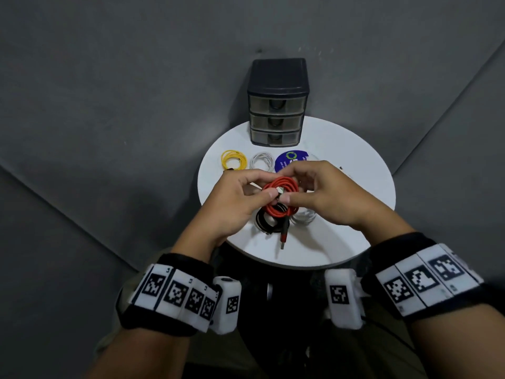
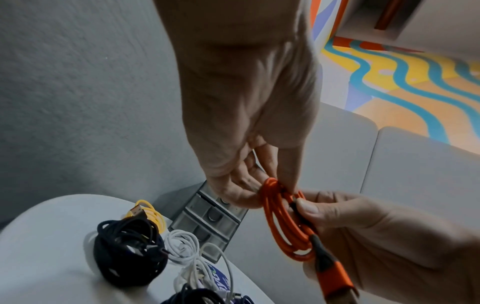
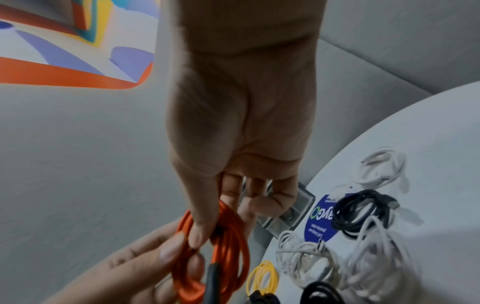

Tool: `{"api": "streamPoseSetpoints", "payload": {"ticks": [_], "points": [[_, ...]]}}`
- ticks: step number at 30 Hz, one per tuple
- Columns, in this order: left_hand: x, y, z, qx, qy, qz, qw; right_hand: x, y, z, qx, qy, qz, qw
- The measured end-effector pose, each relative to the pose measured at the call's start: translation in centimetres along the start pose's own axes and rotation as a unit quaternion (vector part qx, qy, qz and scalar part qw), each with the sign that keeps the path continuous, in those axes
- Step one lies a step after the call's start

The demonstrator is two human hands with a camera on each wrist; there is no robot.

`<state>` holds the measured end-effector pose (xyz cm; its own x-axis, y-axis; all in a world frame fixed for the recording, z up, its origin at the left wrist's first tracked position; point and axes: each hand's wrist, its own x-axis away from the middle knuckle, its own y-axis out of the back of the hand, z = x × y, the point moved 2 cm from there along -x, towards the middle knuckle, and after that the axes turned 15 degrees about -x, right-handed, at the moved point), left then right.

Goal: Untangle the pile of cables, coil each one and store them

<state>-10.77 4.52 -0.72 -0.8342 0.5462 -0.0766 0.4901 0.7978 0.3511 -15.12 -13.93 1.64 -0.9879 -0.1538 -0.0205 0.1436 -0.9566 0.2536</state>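
Head view: orange cable coiled and lifted above the near middle of the round counter, pinched between left hand and right hand, both curled on it. Plug end dangling toward near edge; drawer unit straight beyond, far side, equally near either hand.

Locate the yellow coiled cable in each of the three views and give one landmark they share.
Head: yellow cable, far left of the round table, left of a white coil.
Left wrist: lower left, beyond a black bundle.
Right wrist: bottom centre.
Shared landmark: drawer unit.
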Motion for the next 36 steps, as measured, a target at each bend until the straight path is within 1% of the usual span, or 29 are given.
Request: {"api": "streamPoseSetpoints", "payload": {"ticks": [3, 6, 8, 11, 15, 20, 22, 25, 27, 30, 36], "points": [[-0.4, -0.1, -0.1, -0.031, 0.006, -0.02, 0.999, -0.3, 0.3, 0.0, -0.017, -0.033, 0.025, 0.999], [-0.7, 0.1, -0.3, -0.048, 0.024, -0.048, 0.997, -0.9, 0.7, 0.0, 0.021, -0.034, 0.03, 0.999], [-0.9, 0.4, -0.3, -0.074, 0.033, -0.068, 0.994, -1.1, 0.7, 0.0, 0.05, -0.026, 0.021, 0.998], [-1.1, 0.7, -0.2, -0.11, 0.038, -0.096, 0.989, -1.3, 0.4, -0.2, 0.07, -0.013, -0.016, 0.997], [-1.1, 0.8, -0.5, -0.133, 0.032, -0.122, 0.983, -1.2, -0.1, -0.7, 0.053, -0.007, -0.063, 0.997], [-1.5, 1.0, -1.0, -0.121, 0.029, -0.157, 0.98, -1.0, -0.7, -0.4, -0.027, 0.007, -0.138, 0.99], [-1.6, 1.1, -1.0, -0.111, 0.033, -0.171, 0.979, -0.8, -0.8, -0.2, -0.064, -0.003, -0.16, 0.985], [-1.7, 1.1, -0.9, -0.093, 0.034, -0.178, 0.979, -0.7, -0.6, -0.3, -0.108, -0.029, -0.154, 0.982], [-1.7, 1.0, -0.9, -0.096, 0.032, -0.176, 0.979, -0.7, -0.4, -0.5, -0.1, -0.032, -0.15, 0.983], [-1.8, 0.7, -1.0, -0.092, 0.032, -0.167, 0.981, -0.7, -0.2, -0.6, -0.07, -0.027, -0.172, 0.982], [-2.4, 0.2, -0.9, -0.071, 0.032, -0.164, 0.983, -0.9, -0.1, -1.2, -0.108, -0.041, -0.209, 0.971]]}}
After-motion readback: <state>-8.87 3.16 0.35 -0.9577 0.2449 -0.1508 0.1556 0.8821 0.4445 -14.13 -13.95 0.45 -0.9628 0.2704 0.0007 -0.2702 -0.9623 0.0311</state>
